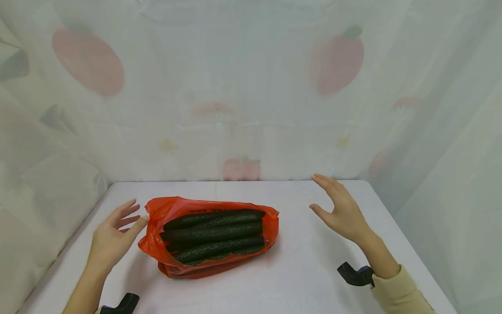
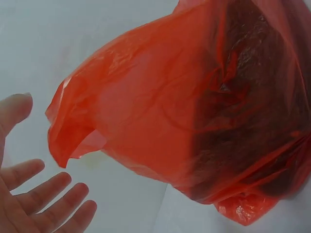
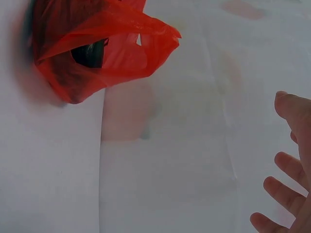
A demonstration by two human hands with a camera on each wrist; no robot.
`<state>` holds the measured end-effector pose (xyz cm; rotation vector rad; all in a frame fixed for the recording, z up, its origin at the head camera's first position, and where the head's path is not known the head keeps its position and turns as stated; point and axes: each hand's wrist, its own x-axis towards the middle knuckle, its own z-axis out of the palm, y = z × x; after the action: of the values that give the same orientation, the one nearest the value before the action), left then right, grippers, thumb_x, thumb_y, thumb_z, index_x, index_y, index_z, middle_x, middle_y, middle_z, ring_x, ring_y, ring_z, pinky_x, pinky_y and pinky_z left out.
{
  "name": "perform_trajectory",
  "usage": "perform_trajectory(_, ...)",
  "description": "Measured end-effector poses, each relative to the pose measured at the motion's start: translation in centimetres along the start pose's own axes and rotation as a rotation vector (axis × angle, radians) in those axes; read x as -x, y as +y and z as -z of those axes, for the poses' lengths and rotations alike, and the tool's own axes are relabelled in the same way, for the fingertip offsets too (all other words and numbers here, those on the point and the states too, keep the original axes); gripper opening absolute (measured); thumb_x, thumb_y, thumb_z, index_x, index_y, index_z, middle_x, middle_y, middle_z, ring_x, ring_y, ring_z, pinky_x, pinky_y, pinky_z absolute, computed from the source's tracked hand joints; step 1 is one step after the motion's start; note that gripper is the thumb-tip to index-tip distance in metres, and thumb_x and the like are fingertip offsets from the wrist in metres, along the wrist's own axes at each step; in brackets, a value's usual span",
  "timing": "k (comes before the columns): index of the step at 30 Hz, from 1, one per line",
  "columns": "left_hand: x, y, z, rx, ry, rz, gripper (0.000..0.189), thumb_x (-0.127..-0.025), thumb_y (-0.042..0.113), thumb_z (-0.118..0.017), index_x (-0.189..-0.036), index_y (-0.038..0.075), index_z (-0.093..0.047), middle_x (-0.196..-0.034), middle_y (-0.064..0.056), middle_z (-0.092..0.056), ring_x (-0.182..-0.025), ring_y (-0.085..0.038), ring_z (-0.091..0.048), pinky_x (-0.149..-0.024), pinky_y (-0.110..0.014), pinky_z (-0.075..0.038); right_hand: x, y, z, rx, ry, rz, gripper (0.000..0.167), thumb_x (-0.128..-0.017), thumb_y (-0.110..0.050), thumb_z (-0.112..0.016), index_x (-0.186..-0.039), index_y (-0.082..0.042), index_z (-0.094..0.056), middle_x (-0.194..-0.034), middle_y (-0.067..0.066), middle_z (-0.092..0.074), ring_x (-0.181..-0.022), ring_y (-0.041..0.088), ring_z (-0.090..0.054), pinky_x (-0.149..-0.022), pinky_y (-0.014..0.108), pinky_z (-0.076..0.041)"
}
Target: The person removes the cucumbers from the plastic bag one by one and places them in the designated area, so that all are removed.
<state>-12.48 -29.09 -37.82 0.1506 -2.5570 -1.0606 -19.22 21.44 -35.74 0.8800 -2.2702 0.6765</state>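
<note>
A red plastic bag (image 1: 164, 209) lies on the white table, its mouth spread open. Inside it several dark green cucumbers (image 1: 211, 233) lie side by side. At the bag's left end is the left hand (image 1: 110, 242), its fingers spread and the thumb beside the bag's edge. The left wrist view shows a gap between that hand (image 2: 41, 199) and the bag's crumpled red end (image 2: 146, 92). Off to the right, away from the bag, the right hand (image 1: 347, 213) is raised over the table with fingers extended and thumb apart. Nothing is in either hand.
The white table (image 1: 298, 270) ends at a back edge against a pale curtain (image 1: 251, 87) printed with fruit. More of the sheeting hangs along the left and right sides. A black strap mount (image 1: 356, 274) sits on the right wrist.
</note>
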Motion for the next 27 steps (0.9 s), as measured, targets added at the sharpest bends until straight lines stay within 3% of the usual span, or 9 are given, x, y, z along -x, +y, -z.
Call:
perform_trajectory(2,0.0,0.1,-0.2,-0.006,-0.023,0.009,0.061,-0.084,0.039,-0.064,-0.137,0.016,-0.043,-0.124,-0.017,-0.057,-0.087,0.015,-0.054,-0.065,-0.003,-0.043,-0.3,-0.5,-0.2,-0.013,-0.008,0.0,0.06,-0.089,-0.044,-0.055,-0.136,-0.009,-0.043,-0.136,0.008,-0.047,-0.122,0.027,-0.044,-0.099,0.033,-0.036)
perform_trajectory(5,0.1,0.2,-0.5,-0.011,-0.061,0.028,0.064,-0.084,0.042,-0.064,-0.138,0.015,-0.042,-0.125,-0.019,-0.056,-0.095,-0.011,-0.064,-0.063,-0.014,-0.051,-0.6,-1.2,-0.5,-0.035,-0.011,0.008,0.061,-0.09,-0.048,-0.048,-0.136,-0.009,-0.043,-0.136,0.007,-0.046,-0.122,0.026,-0.044,-0.103,0.027,-0.033)
perform_trajectory(8,0.2,0.4,-0.7,-0.005,-0.091,0.051,0.067,-0.083,0.043,-0.064,-0.139,0.014,-0.041,-0.125,-0.022,-0.054,-0.101,-0.038,-0.059,-0.062,-0.03,-0.056,-0.9,-1.8,-0.9,-0.051,-0.007,0.022,0.061,-0.09,-0.048,-0.048,-0.136,-0.008,-0.044,-0.136,0.008,-0.046,-0.123,0.025,-0.044,-0.104,0.025,-0.032)
perform_trajectory(9,0.2,0.5,-0.8,-0.004,-0.096,0.057,0.068,-0.083,0.044,-0.065,-0.139,0.014,-0.04,-0.124,-0.022,-0.054,-0.102,-0.039,-0.058,-0.063,-0.033,-0.056,-1.0,-1.9,-1.0,-0.056,-0.006,0.026,0.061,-0.09,-0.048,-0.048,-0.136,-0.008,-0.044,-0.136,0.007,-0.046,-0.123,0.025,-0.044,-0.105,0.024,-0.031)
perform_trajectory(16,0.3,0.5,-1.2,0.0,-0.075,0.102,0.07,-0.081,0.044,-0.067,-0.137,0.011,-0.04,-0.121,-0.023,-0.057,-0.1,-0.039,-0.059,-0.064,-0.038,-0.056,-1.3,-3.2,-1.9,-0.103,-0.008,0.041,0.059,-0.09,-0.042,-0.054,-0.136,-0.008,-0.043,-0.137,0.007,-0.045,-0.123,0.024,-0.043,-0.103,0.027,-0.034)
perform_trajectory(23,0.4,0.3,-1.5,-0.009,-0.032,0.143,0.057,-0.083,0.042,-0.065,-0.128,0.01,-0.05,-0.115,-0.023,-0.06,-0.093,-0.035,-0.062,-0.058,-0.027,-0.055,-1.7,-4.5,-2.9,-0.148,-0.036,0.042,0.057,-0.088,-0.035,-0.059,-0.137,-0.01,-0.042,-0.138,0.006,-0.044,-0.124,0.023,-0.042,-0.099,0.035,-0.038)
perform_trajectory(27,0.3,0.3,-1.7,-0.01,0.011,0.157,0.048,-0.084,0.04,-0.064,-0.121,0.01,-0.057,-0.109,-0.02,-0.064,-0.08,-0.016,-0.064,-0.054,-0.019,-0.051,-2.2,-5.3,-3.5,-0.18,-0.035,0.06,0.056,-0.089,-0.035,-0.059,-0.137,-0.01,-0.042,-0.138,0.005,-0.044,-0.125,0.022,-0.041,-0.1,0.037,-0.039)
